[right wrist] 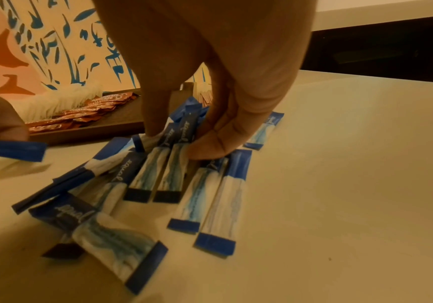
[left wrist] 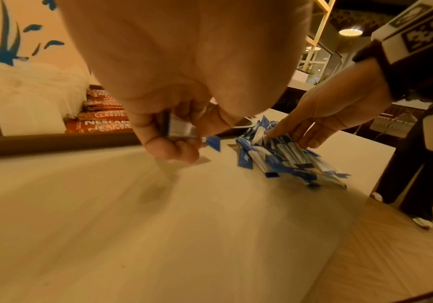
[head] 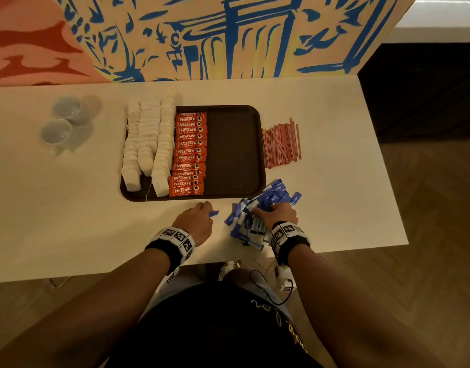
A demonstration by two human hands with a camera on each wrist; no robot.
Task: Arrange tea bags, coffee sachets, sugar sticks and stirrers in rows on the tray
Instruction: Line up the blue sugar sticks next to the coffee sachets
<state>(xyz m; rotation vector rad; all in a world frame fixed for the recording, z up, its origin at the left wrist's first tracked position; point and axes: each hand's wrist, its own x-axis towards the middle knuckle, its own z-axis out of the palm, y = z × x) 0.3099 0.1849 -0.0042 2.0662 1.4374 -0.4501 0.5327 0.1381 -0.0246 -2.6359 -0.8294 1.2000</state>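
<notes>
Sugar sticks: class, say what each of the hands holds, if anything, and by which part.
The left hand grips a sugar stick around its middle, one blue end poking out. The right hand pinches sticks in the pile near their upper ends.

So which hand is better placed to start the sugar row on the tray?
Probably the left hand: it already holds sugar sticks beside the tray's near edge. The right hand is busy fingering the sugar pile on the table.
</notes>
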